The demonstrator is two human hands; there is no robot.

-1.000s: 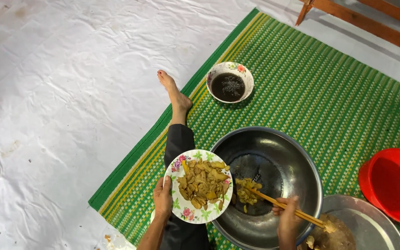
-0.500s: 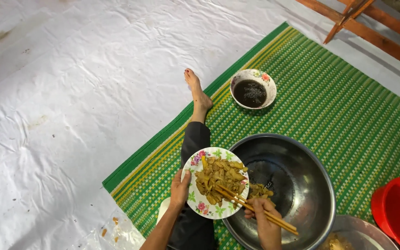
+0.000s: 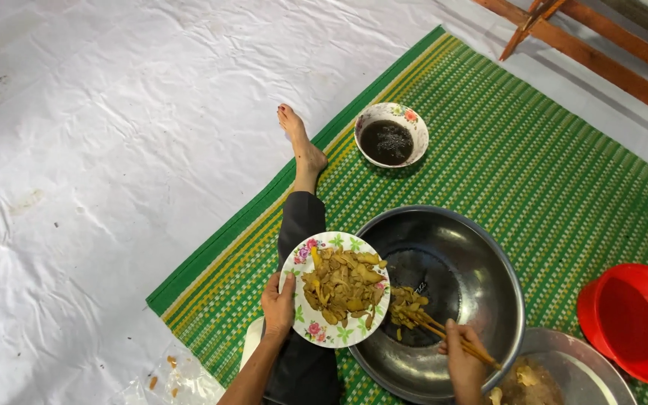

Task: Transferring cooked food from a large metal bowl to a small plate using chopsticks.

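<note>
So the person is sitting on a white sheet (image 3: 99,150) spread over the floor, with a green woven mat (image 3: 534,187) lying across it, one leg stretched out along the mat's edge. On the mat, a big metal basin (image 3: 481,255) is sitting right in front of them, and most of the food looks like it's already out of it, just a small heap of yellowish pieces (image 3: 406,307) is lying near the plate side. A red plastic tub (image 3: 631,322) is sitting off to the right, with a second metal bowl (image 3: 586,367) poking in at the bottom edge, and a small flowered bowl of dark sauce (image 3: 390,135) is resting further up the mat, well apart from the rest. The left hand (image 3: 277,306) is gripping the rim of a flowered plate (image 3: 316,330) piled with the same food, holding it tilted against the basin's edge. The right hand (image 3: 460,361) is closed around a pair of chopsticks (image 3: 444,334), tips working into that last heap. Looks to me like the scraping-over step is nearly done; the next bit calls for pinching or sweeping those leftovers up over the rim without tipping the plate any further.
</note>
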